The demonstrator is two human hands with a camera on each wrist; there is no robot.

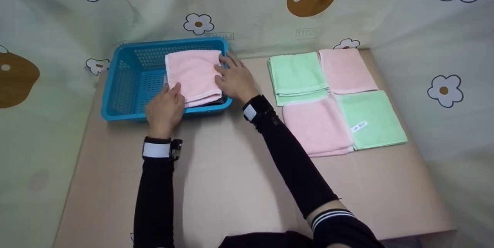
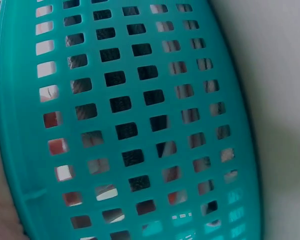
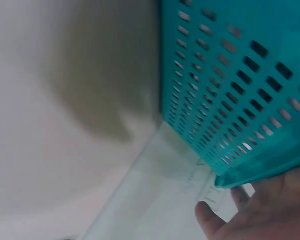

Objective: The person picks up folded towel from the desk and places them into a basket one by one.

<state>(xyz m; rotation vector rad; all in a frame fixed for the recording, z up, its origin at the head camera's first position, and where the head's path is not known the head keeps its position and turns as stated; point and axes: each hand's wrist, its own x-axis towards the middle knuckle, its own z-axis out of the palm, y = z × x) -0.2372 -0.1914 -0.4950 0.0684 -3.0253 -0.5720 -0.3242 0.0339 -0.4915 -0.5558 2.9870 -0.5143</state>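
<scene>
A folded pink towel (image 1: pixel 195 74) lies over the right half of a blue slotted basket (image 1: pixel 115 66), its near edge reaching the front rim. My left hand (image 1: pixel 166 105) holds the towel's near left corner, thumb on top. At the towel's right edge my right hand (image 1: pixel 233 78) grips it with the thumb on the cloth and the fingers by the basket's right rim. The left wrist view is filled by the basket's wall (image 2: pixel 140 125), with dark and pink cloth behind the slots. In the right wrist view the basket's corner (image 3: pixel 230 75) stands just above my right hand (image 3: pixel 260 215).
Four folded towels lie in a square on the right of the tan table (image 1: pixel 231 186): green (image 1: pixel 297 74) and pink (image 1: pixel 345 70) at the back, pink (image 1: pixel 316 126) and green (image 1: pixel 370 118) in front. Flower-printed cloth walls close in the back and sides.
</scene>
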